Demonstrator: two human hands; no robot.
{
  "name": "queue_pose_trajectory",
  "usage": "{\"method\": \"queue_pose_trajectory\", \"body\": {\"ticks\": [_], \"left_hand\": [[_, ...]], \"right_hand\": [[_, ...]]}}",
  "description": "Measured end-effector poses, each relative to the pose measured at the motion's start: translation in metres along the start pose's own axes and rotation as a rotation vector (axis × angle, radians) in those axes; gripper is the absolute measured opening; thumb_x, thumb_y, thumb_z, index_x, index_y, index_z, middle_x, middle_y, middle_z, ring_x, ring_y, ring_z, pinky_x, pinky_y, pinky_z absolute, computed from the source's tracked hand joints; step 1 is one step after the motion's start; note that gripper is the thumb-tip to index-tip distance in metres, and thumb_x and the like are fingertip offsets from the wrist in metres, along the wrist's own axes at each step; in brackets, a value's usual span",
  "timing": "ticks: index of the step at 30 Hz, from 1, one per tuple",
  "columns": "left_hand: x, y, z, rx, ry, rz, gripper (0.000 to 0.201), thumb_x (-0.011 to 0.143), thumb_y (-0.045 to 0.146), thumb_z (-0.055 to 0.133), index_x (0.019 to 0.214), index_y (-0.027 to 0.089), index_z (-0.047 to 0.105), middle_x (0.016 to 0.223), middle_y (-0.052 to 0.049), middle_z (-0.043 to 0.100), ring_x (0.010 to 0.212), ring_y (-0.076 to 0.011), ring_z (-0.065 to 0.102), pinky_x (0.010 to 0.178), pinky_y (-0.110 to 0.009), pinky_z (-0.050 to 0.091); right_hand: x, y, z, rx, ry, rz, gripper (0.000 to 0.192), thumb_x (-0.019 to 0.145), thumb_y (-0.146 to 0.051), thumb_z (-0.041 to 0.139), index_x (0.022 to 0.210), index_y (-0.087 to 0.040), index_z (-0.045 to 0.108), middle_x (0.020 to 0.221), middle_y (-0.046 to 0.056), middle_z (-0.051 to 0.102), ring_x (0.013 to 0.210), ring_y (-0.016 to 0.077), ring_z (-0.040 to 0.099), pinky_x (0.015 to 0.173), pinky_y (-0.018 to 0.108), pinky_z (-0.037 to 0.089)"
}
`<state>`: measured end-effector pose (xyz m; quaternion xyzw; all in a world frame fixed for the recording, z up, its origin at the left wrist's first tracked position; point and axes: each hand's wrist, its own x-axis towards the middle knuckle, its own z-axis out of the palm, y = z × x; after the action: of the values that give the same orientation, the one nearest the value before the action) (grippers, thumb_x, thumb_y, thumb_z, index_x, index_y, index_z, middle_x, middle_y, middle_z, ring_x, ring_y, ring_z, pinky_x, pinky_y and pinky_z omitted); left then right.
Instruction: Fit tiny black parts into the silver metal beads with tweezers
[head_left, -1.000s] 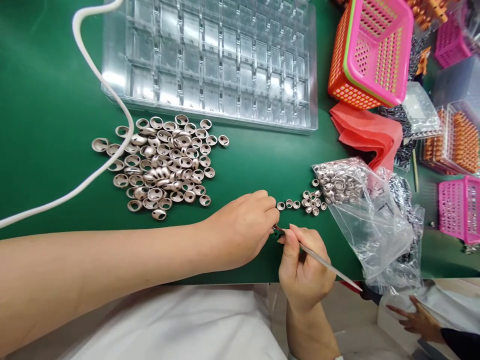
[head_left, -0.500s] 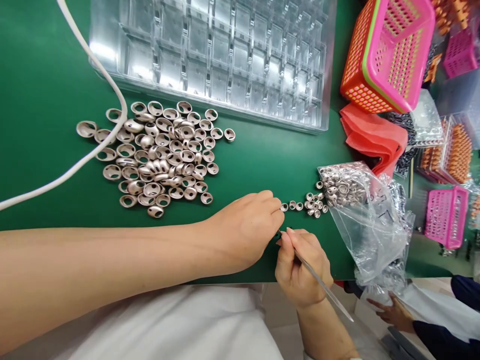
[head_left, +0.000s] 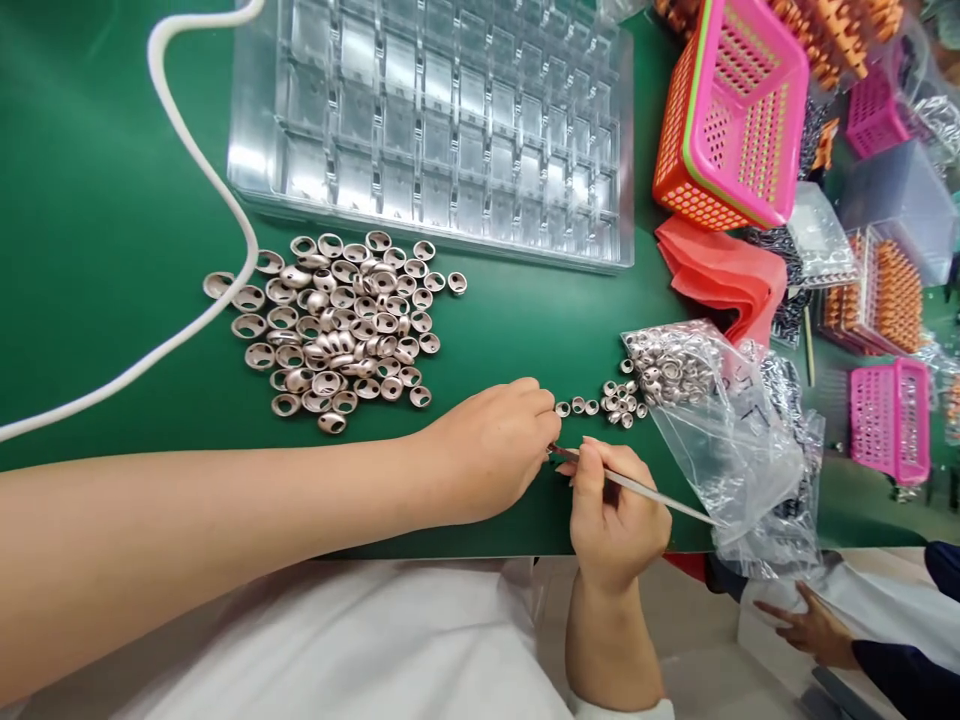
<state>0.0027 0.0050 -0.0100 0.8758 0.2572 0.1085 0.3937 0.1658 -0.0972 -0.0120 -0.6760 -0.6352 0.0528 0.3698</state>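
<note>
At the left, a white cord (head_left: 157, 60) curves over the green table (head_left: 510, 330) and across the edge of a pile of metal rings (head_left: 330, 345). Behind the pile stands a clear compartment tray (head_left: 255, 160). Set against half a second ago, the whole view has shifted a little, yet pile and tray keep their places relative to each other.

The left hand (head_left: 499, 445) rests near the table's front edge, its fingers curled in as before; what they may grip is hidden, so whether they hold anything cannot be told. Just right of them is the thin metal tool (head_left: 660, 496), pinched between thumb and fingers of the mostly closed right hand (head_left: 619, 525). The tool has changed most: it slanted steeply earlier and now lies flatter. Its long axis runs from upper left to lower right, the reddish-dark end pointing to the left fingertips, the pale, narrow end reaching toward the plastic bag (head_left: 750, 470).

Beyond the hands, three small rings (head_left: 577, 405) lie in a short row leading to a small cluster (head_left: 620, 400) beside the bag's mouth. Farther right come nested baskets (head_left: 671, 150), a coral cloth (head_left: 720, 265), another person's hand (head_left: 821, 630) and a pink basket (head_left: 889, 420).
</note>
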Motion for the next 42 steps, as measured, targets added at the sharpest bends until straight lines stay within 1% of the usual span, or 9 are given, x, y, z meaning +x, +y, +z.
{"method": "queue_pose_trajectory", "body": {"ticks": [6, 10, 15, 18, 22, 29, 32, 36, 42], "left_hand": [[-0.001, 0.000, 0.000, 0.004, 0.017, -0.006, 0.009, 0.093, 0.012, 0.060, 0.090, 0.015, 0.068, 0.088, -0.005, 0.063, 0.085, -0.0206, 0.053, 0.070, -0.033, 0.043], [-0.001, -0.002, 0.000, -0.018, 0.024, 0.000, 0.007, 0.093, 0.012, 0.062, 0.091, 0.014, 0.068, 0.088, -0.004, 0.064, 0.086, -0.0200, 0.054, 0.071, -0.032, 0.044], [-0.001, -0.002, -0.001, -0.016, 0.033, 0.009, 0.006, 0.092, 0.011, 0.062, 0.092, 0.015, 0.068, 0.087, -0.004, 0.064, 0.085, -0.0193, 0.054, 0.070, -0.031, 0.043], [-0.001, -0.002, -0.002, -0.008, 0.029, 0.008, 0.006, 0.093, 0.012, 0.062, 0.092, 0.015, 0.068, 0.087, -0.004, 0.065, 0.084, -0.0191, 0.054, 0.070, -0.031, 0.043], [0.000, -0.002, -0.002, -0.010, 0.025, 0.006, 0.005, 0.093, 0.013, 0.063, 0.091, 0.015, 0.068, 0.087, -0.004, 0.065, 0.084, -0.0190, 0.054, 0.070, -0.031, 0.043], [-0.001, -0.003, -0.001, -0.027, 0.020, 0.003, 0.003, 0.092, 0.014, 0.065, 0.092, 0.015, 0.068, 0.088, -0.004, 0.065, 0.086, -0.0198, 0.054, 0.071, -0.032, 0.043], [0.001, -0.001, -0.004, -0.030, -0.008, -0.014, 0.004, 0.093, 0.014, 0.064, 0.093, 0.014, 0.069, 0.089, -0.005, 0.065, 0.086, -0.0201, 0.054, 0.071, -0.032, 0.043], [0.002, 0.002, -0.006, -0.028, -0.041, -0.041, 0.006, 0.093, 0.012, 0.063, 0.092, 0.014, 0.069, 0.090, -0.005, 0.065, 0.086, -0.0201, 0.054, 0.071, -0.032, 0.043], [0.000, -0.001, -0.001, -0.037, -0.007, -0.025, 0.008, 0.092, 0.012, 0.061, 0.093, 0.013, 0.069, 0.089, -0.005, 0.063, 0.087, -0.0208, 0.053, 0.073, -0.034, 0.043]], "right_hand": [[-0.002, -0.004, 0.000, 0.246, 0.183, 0.219, 0.013, 0.092, -0.017, 0.064, 0.104, -0.021, 0.068, 0.078, 0.000, 0.071, 0.054, 0.0139, 0.067, 0.049, 0.028, 0.055], [0.000, -0.006, 0.000, 0.369, 0.231, 0.169, 0.005, 0.093, -0.019, 0.063, 0.093, -0.022, 0.067, 0.075, -0.001, 0.068, 0.065, 0.0166, 0.068, 0.057, 0.033, 0.059], [0.001, -0.009, 0.000, 0.411, 0.227, 0.191, 0.024, 0.100, -0.020, 0.048, 0.084, -0.020, 0.066, 0.084, 0.003, 0.066, 0.082, 0.0189, 0.070, 0.070, 0.040, 0.062], [0.000, -0.013, -0.002, 0.445, 0.161, 0.288, 0.024, 0.101, -0.020, 0.044, 0.111, -0.022, 0.066, 0.092, 0.004, 0.069, 0.077, 0.0171, 0.071, 0.067, 0.038, 0.062], [0.003, -0.020, -0.003, 0.540, 0.134, 0.369, 0.045, 0.101, -0.018, 0.043, 0.144, -0.029, 0.043, 0.085, -0.001, 0.069, 0.053, 0.0097, 0.059, 0.056, 0.029, 0.058], [0.013, -0.022, -0.002, 0.670, 0.065, 0.332, 0.025, 0.098, -0.014, 0.043, 0.105, -0.023, 0.065, 0.074, -0.001, 0.059, 0.067, 0.0137, 0.061, 0.060, 0.031, 0.055], [0.017, -0.022, 0.001, 0.778, 0.037, 0.333, 0.031, 0.099, -0.014, 0.042, 0.114, -0.027, 0.065, 0.076, -0.001, 0.058, 0.063, 0.0119, 0.057, 0.054, 0.027, 0.050], [0.023, -0.025, 0.006, 0.769, 0.029, 0.321, 0.038, 0.100, -0.015, 0.036, 0.128, -0.032, 0.057, 0.068, -0.006, 0.043, 0.048, 0.0086, 0.038, 0.044, 0.022, 0.037], [0.029, -0.030, 0.011, 0.974, 0.065, 0.293, 0.039, 0.107, -0.039, 0.027, 0.082, -0.025, 0.054, 0.062, -0.006, 0.025, 0.049, 0.0105, 0.027, 0.046, 0.024, 0.030]]}}
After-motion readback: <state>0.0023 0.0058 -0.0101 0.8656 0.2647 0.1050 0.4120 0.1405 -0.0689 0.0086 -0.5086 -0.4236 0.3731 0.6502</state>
